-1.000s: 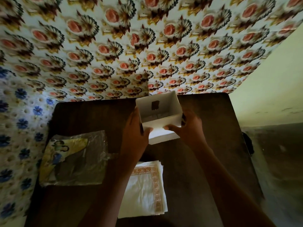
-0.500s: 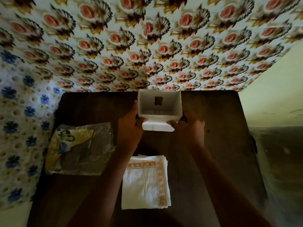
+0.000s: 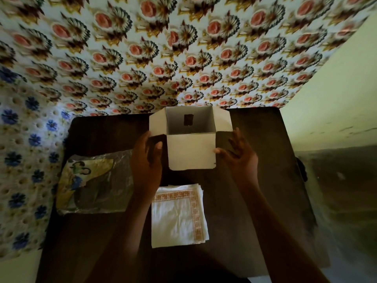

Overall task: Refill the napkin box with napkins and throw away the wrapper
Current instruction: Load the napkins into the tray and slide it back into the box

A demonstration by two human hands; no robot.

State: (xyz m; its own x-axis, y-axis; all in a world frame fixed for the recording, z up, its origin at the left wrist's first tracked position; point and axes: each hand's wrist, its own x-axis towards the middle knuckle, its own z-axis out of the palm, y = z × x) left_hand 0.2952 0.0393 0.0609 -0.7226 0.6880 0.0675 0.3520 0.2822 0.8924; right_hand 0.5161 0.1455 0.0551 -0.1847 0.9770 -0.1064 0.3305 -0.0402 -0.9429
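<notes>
A white napkin box (image 3: 188, 127) stands on the dark table (image 3: 255, 190) near its far edge, top open, flaps spread left, right and toward me. It looks empty, with a dark slot in its far wall. My left hand (image 3: 145, 162) is at the left flap, fingers curled beside it. My right hand (image 3: 237, 155) has fingers spread, thumb tip touching the front flap's right edge. A stack of white napkins (image 3: 179, 216) with an orange patterned border lies between my forearms. The clear plastic wrapper (image 3: 93, 183) with a printed picture lies flat at the left.
The table stands against a wall with a rose-patterned covering (image 3: 183, 58). A blue-flowered covering (image 3: 22, 139) is at the left and a plain pale wall (image 3: 336, 88) at the right. A dark object (image 3: 302, 168) shows at the table's right edge.
The box has been set down upright near the table's far edge, and its flaps have spread out. Both hands have loosened from its sides.
</notes>
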